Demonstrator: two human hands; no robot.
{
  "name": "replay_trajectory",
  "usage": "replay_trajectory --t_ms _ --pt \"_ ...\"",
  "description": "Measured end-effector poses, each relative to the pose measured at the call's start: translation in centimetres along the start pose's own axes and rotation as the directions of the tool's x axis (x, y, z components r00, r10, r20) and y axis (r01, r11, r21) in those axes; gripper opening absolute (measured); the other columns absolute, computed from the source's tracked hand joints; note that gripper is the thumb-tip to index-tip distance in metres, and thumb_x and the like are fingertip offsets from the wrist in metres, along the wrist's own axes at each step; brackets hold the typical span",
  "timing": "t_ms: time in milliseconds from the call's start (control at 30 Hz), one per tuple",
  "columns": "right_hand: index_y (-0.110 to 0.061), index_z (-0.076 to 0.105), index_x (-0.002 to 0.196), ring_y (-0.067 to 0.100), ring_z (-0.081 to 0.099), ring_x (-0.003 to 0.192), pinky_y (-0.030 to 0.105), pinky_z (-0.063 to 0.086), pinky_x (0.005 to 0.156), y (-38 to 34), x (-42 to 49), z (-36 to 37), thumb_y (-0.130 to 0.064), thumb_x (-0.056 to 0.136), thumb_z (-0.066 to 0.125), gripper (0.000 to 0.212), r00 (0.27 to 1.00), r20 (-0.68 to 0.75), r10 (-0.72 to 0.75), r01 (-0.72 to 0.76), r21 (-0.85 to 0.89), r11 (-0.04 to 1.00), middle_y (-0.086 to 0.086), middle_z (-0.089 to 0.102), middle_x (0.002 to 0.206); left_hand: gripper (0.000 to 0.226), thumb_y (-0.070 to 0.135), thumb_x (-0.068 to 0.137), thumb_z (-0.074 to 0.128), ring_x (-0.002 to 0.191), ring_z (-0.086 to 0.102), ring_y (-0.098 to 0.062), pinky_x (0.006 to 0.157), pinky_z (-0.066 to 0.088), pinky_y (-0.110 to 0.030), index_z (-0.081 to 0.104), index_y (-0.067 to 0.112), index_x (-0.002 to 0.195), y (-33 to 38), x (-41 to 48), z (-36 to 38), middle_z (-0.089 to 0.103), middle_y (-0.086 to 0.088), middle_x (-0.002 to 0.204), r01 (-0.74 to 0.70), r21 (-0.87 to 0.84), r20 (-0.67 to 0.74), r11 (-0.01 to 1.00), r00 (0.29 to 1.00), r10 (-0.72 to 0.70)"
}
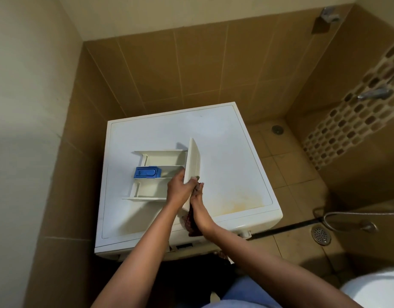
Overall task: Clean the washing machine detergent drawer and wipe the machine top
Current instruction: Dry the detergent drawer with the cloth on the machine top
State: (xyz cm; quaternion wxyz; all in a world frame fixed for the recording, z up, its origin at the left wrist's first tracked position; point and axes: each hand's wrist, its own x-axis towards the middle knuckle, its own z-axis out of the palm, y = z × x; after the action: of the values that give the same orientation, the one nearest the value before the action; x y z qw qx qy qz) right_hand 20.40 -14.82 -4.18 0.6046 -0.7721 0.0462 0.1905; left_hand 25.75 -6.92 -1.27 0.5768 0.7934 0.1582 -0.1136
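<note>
The white detergent drawer (160, 172) lies pulled out on the washing machine top (231, 165), its front panel (194, 163) facing right. A blue insert (147, 172) sits in its middle compartment. My left hand (179, 190) grips the near end of the front panel. My right hand (199, 210) holds a dark reddish cloth (191, 225) against the panel's outer face; the cloth hangs down under my wrist.
Yellowish stains (242, 201) mark the front right of the machine top. Tiled walls close in on the left and behind. To the right are the tiled floor, two drains (320, 235), a hose and wall taps (373, 94). A white fixture (378, 287) is at the bottom right.
</note>
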Motion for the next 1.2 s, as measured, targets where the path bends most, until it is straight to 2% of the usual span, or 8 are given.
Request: replay_trajectory --t_ms 67,167,267,433,567,700,900,1200 --pt "-0.056 -0.013 0.141 0.02 0.027 0.142 0.034 0.047 0.102 -1.6 0.5 -0.5 -0.065 0.095 0.013 0.053 0.996 -0.025 -0.086 0.086 -0.027 0.996 -0.011 0.007 0.159 0.016 0.018 0.092 0.06 0.096 0.067 -0.011 0.081 0.053 -0.026 0.065 0.028 0.104 0.4 0.0 -0.4 0.072 0.007 0.097 -0.02 -0.042 0.02 0.999 1.0 0.021" --pt "-0.047 -0.022 0.137 0.005 -0.013 0.145 0.028 0.005 0.12 -2.5 0.0 -1.1 -0.054 0.098 0.016 0.055 0.97 -0.007 -0.242 0.238 -0.16 0.958 -0.016 -0.026 0.153 0.014 0.019 0.094 0.06 0.097 0.068 -0.015 0.084 0.055 -0.031 0.067 0.027 0.102 2.2 0.5 -1.7 0.073 0.002 0.099 -0.051 -0.19 -0.003 0.98 0.999 0.052" --pt "-0.027 -0.014 0.147 0.003 -0.019 0.143 0.02 -0.012 0.116 -2.4 -1.3 -2.3 -0.049 0.099 0.013 0.059 0.916 0.077 -0.393 0.393 -0.361 0.846 -0.011 -0.025 0.155 0.013 0.016 0.096 0.057 0.091 0.069 -0.02 0.075 0.058 -0.033 0.065 0.019 0.104 4.2 0.5 -3.3 0.072 -0.005 0.1 -0.032 -0.384 -0.02 0.923 0.999 0.027" --pt "-0.035 -0.016 0.148 0.003 -0.023 0.142 0.04 -0.007 0.119 -2.9 3.2 -4.8 -0.06 0.096 0.007 0.063 0.935 -0.046 -0.351 0.296 -0.442 0.847 -0.013 -0.025 0.156 0.021 0.016 0.097 0.054 0.086 0.068 -0.024 0.064 0.058 -0.035 0.06 0.016 0.117 5.4 -0.5 -5.2 0.07 -0.007 0.103 0.013 -0.533 0.089 0.846 0.995 0.041" --pt "-0.024 -0.01 0.151 0.008 -0.025 0.142 0.032 0.001 0.115 -6.9 5.2 -5.1 -0.043 0.102 0.018 0.059 0.935 -0.159 -0.317 0.207 -0.482 0.852 -0.008 -0.024 0.156 0.021 0.025 0.098 0.051 0.094 0.066 -0.027 0.07 0.059 -0.04 0.055 0.025 0.118 5.8 -1.1 -5.6 0.067 -0.007 0.108 0.012 -0.534 0.129 0.846 0.989 0.067" --pt "-0.017 -0.005 0.152 0.007 -0.023 0.143 0.029 -0.005 0.118 -7.0 2.7 -4.9 -0.044 0.102 0.017 0.061 0.891 -0.046 -0.452 0.32 -0.641 0.697 -0.004 -0.02 0.158 0.022 0.028 0.099 0.047 0.095 0.064 -0.027 0.067 0.059 -0.036 0.05 0.028 0.121 6.4 -1.0 -6.3 0.063 -0.008 0.111 -0.025 -0.572 0.068 0.82 0.995 0.078" --pt "-0.025 0.002 0.152 0.005 -0.022 0.143 0.036 -0.004 0.12 -6.6 2.4 -7.4 -0.051 0.098 0.008 0.061 0.88 0.086 -0.467 0.403 -0.657 0.638 -0.011 -0.016 0.157 0.025 0.027 0.096 0.052 0.093 0.066 -0.031 0.067 0.059 -0.038 0.059 0.022 0.12 5.3 -1.1 -5.9 0.068 -0.012 0.109 0.028 -0.661 0.049 0.75 0.999 0.006" --pt "-0.024 0.011 0.153 0.019 -0.018 0.145 0.037 -0.003 0.117 -11.5 8.1 -7.5 -0.034 0.104 0.026 0.052 0.931 0.07 -0.358 0.32 -0.627 0.71 -0.006 -0.008 0.16 0.022 0.028 0.096 0.052 0.091 0.068 -0.029 0.068 0.059 -0.038 0.062 0.02 0.114 4.0 -1.5 -5.3 0.07 -0.012 0.107 0.071 -0.736 0.04 0.674 0.997 -0.061"
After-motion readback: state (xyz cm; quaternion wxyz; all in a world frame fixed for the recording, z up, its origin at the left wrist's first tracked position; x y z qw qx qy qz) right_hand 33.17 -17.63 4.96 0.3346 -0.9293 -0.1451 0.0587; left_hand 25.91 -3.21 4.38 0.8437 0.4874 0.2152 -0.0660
